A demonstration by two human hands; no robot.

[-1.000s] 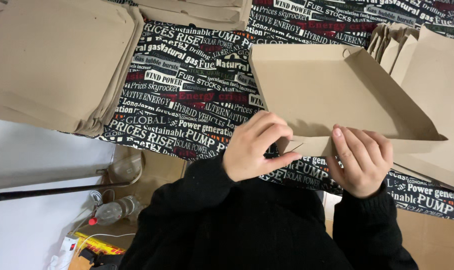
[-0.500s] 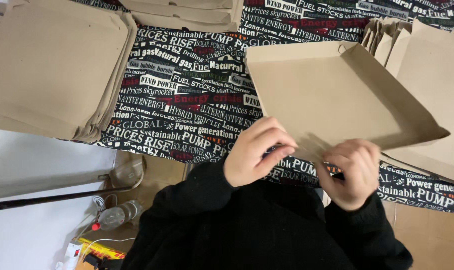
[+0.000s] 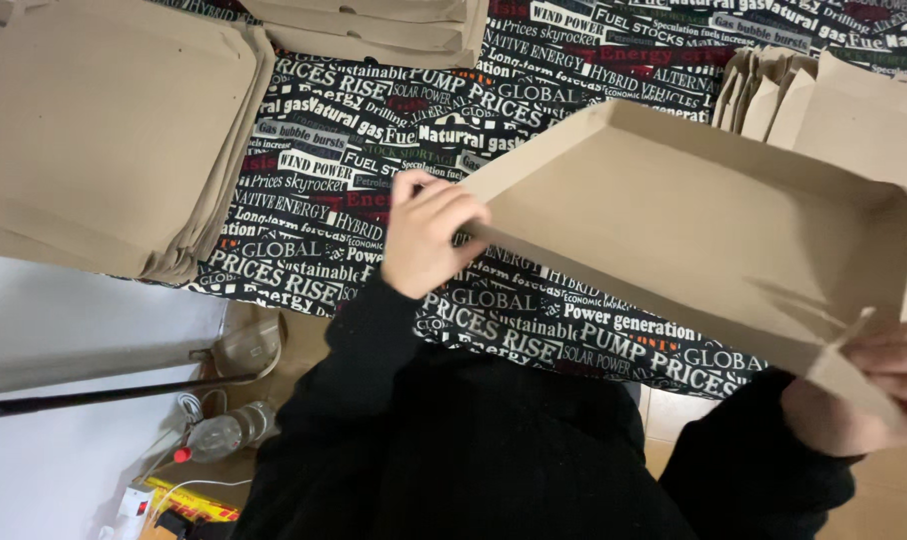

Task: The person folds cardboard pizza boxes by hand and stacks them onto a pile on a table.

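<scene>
While the brown cardboard tray (image 3: 694, 225) is hanging tilted above the table, the person is gripping it at two opposite corners. The left hand (image 3: 426, 238) is pinching the tray's left corner, with the fingers (image 3: 454, 212) curled over the rim and closed against the cardboard. The right hand (image 3: 879, 390) is holding the lower right corner at the frame's edge, its fingers wrapped around a folded flap there (part of this hand is running out of view, so how tightly it is closing cannot be told). The tray is showing its open inside, with low walls standing up along its edges, and it is stretching across the space between the two hands, over the near part of the table.

The table is wearing a black cloth (image 3: 374, 150) printed all over with white and red lettering. On the cloth, to the left, a stack of flat cardboard sheets (image 3: 104, 130) is lying, well apart from the tray. A second flat stack (image 3: 374, 25) is sitting at the top edge, and a row of folded cardboard pieces (image 3: 774, 85) is standing just behind the tray on the right. Black sleeves (image 3: 374, 330) are covering both arms. Down on the floor to the left, a clear plastic bottle (image 3: 224, 435) with a red cap is lying near a dark rod (image 3: 94, 395).
</scene>
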